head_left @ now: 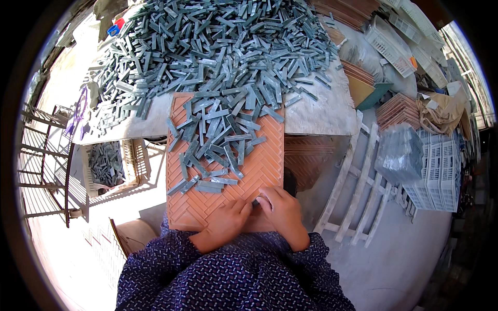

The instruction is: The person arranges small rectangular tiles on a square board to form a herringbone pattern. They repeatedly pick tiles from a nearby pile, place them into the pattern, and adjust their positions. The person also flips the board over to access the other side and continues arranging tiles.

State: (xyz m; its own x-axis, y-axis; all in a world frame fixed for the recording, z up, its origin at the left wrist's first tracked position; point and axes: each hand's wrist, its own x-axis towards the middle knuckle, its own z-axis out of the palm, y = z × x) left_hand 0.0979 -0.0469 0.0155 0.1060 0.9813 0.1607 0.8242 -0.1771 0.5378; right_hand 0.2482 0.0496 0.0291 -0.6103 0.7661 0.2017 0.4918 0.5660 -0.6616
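An orange herringbone-grooved tray (pixel 262 168) lies before me, its far end on the table edge and its near end at my waist. Loose grey-green stone strips (pixel 215 132) are heaped over its far half. My right hand (pixel 282 210) is over the tray's near right corner, its thumb and fingers pinched on a small dark strip (pixel 255 202), mostly hidden. Close beside it, my left hand (pixel 226 222) rests low over the tray, palm down, fingers bent together and their tips near that strip. Whatever those left fingers hold is hidden.
A large pile of strips (pixel 207 46) covers the pale table (pixel 332 106). Below left stands a crate (pixel 129 160) of strips beside a metal rack (pixel 44 155). To the right are a wooden pallet (pixel 358 181), stacked white crates (pixel 438 171) and more orange trays (pixel 398 110).
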